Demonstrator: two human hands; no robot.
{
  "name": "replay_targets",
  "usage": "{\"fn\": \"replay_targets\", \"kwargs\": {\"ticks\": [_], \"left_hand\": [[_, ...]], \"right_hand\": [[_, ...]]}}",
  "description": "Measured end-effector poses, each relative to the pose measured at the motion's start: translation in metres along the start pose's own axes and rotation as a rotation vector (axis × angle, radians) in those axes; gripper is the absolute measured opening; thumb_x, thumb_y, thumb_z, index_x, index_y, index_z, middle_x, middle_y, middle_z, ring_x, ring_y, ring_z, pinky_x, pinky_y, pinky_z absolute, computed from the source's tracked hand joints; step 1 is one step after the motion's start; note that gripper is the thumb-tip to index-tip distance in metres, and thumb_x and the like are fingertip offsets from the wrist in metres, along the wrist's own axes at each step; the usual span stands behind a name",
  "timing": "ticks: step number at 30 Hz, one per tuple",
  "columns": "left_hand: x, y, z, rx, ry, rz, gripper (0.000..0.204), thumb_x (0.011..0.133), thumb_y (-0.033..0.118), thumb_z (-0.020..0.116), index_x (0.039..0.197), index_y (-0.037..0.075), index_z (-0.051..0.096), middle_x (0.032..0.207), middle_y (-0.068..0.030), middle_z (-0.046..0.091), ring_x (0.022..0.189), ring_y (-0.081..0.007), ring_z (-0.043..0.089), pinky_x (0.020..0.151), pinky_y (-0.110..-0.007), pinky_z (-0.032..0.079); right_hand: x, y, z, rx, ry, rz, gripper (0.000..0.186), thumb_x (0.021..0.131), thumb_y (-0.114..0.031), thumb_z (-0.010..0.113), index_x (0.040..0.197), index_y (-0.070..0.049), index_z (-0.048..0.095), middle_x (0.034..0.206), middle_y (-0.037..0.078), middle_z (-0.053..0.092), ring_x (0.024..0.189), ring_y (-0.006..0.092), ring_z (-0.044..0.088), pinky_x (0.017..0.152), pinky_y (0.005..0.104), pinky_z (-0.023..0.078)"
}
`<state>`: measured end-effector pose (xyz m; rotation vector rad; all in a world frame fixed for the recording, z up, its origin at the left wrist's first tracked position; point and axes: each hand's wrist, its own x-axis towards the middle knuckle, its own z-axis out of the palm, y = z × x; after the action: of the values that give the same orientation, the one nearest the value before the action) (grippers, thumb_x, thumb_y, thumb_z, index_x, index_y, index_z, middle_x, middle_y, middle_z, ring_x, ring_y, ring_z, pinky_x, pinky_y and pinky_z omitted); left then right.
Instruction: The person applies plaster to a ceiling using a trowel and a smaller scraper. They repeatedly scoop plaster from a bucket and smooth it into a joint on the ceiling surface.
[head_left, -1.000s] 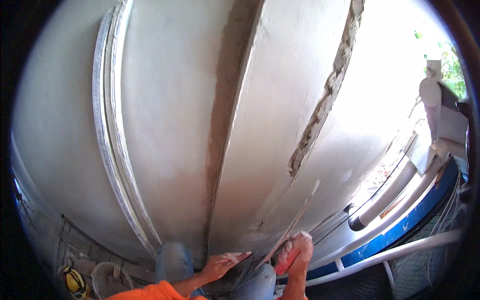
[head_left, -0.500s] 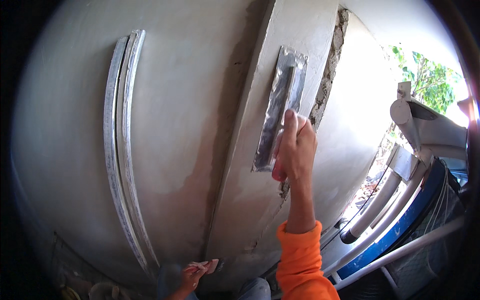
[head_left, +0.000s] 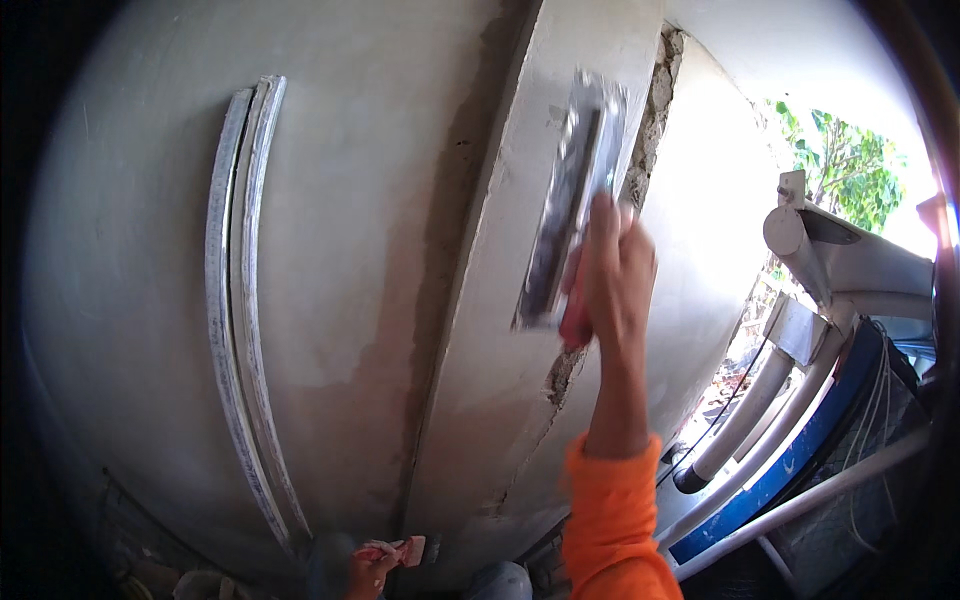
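Observation:
My right hand (head_left: 618, 265) is closed round the red handle of a steel plastering trowel (head_left: 570, 210). The trowel's long blade lies along the raised plaster strip (head_left: 480, 370) of the wall, tilted slightly to the right at its top; motion smears the blade and fingers a little. Low in the view, my left hand (head_left: 372, 565) grips a red-handled flat brush (head_left: 412, 550) with a dark end, held close to the foot of the wall. Part of that hand is dim and hard to make out.
Two long metal straightedges (head_left: 232, 250) lean on the grey wall (head_left: 340, 200) at left. Right of the strip runs a rough, broken gap (head_left: 652, 120) in the plaster. Farther right are pale metal pipes (head_left: 740, 415), a blue curved panel (head_left: 760, 500) and green leaves (head_left: 850, 165).
The trowel and my right hand have shifted slightly right and up along the strip. My left hand with the brush sits a little lower and farther left in view.

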<state>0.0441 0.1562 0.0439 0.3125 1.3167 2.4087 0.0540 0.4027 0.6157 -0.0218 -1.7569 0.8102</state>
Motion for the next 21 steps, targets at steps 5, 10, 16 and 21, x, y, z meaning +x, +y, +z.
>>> {"fn": "replay_targets", "kwargs": {"ticks": [5, 10, 16, 21], "left_hand": [[-0.002, 0.004, 0.006, 0.008, 0.027, -0.014, 0.007, 0.090, -0.001, 0.077, 0.090, 0.003, 0.071, 0.111, -0.0150, 0.076, 0.104, -0.0221, 0.072, 0.089, -0.041, 0.061], [-0.002, 0.022, 0.016, 0.036, 0.043, 0.096, 0.010, 0.088, 0.001, 0.078, 0.092, 0.004, 0.070, 0.104, -0.0115, 0.076, 0.102, -0.0209, 0.072, 0.086, -0.040, 0.061], [0.005, 0.072, 0.033, -0.052, 0.005, 0.196, 0.011, 0.088, 0.000, 0.077, 0.095, 0.001, 0.067, 0.106, -0.0131, 0.074, 0.103, -0.0246, 0.072, 0.095, -0.042, 0.059], [-0.001, 0.095, 0.041, -0.067, 0.026, 0.154, 0.015, 0.091, 0.003, 0.077, 0.100, 0.005, 0.065, 0.113, -0.0135, 0.073, 0.108, -0.0274, 0.072, 0.093, -0.047, 0.062]], "right_hand": [[0.031, -0.008, 0.017, -0.169, -0.003, 0.038, 0.058, 0.108, -0.048, 0.050, 0.085, 0.004, 0.060, 0.067, 0.020, 0.064, 0.063, 0.0355, 0.070, 0.065, 0.0476, 0.055], [-0.076, 0.050, 0.021, -0.150, 0.005, 0.086, 0.040, 0.106, -0.037, 0.061, 0.101, 0.003, 0.060, 0.081, 0.025, 0.070, 0.077, 0.0445, 0.072, 0.072, 0.0509, 0.054], [-0.184, 0.075, 0.010, -0.226, -0.071, 0.206, 0.033, 0.105, -0.033, 0.063, 0.102, 0.000, 0.062, 0.065, 0.008, 0.063, 0.058, 0.0199, 0.066, 0.058, 0.0381, 0.052], [-0.107, 0.048, -0.010, -0.083, 0.075, 0.135, 0.038, 0.105, -0.038, 0.063, 0.102, 0.000, 0.063, 0.069, 0.015, 0.066, 0.063, 0.0271, 0.070, 0.062, 0.0417, 0.055]]}}
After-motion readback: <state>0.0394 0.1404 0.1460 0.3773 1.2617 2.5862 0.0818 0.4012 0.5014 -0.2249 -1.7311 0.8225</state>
